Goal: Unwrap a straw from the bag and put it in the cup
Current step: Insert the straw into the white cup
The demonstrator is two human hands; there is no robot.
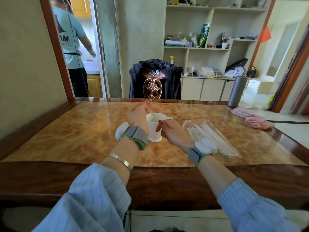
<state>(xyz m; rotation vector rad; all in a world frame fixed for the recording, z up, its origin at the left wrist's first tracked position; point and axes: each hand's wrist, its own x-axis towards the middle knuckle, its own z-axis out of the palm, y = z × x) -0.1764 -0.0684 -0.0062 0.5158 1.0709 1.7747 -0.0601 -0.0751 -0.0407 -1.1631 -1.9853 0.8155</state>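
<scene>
Head view, centre frame: the left hand (pixel 138 115) pinches a thin translucent straw (pixel 151 112), its lower end already inside the glossy white cup (pixel 154 127). The right hand (pixel 173 132) curls closed against the cup's side, steadying it. Next, probably, release the straw. A crinkly clear bag (pixel 212 137) of more straws lies right of centre on the polished marble-patterned table (pixel 75 131)

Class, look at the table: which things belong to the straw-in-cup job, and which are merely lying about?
Part of the job:
straw, held by the left hand, lower end in the cup
white cup, steadied by the right hand
clear bag of straws

Just lying about:
grey flask
pink cloth
jacket on the chair
</scene>
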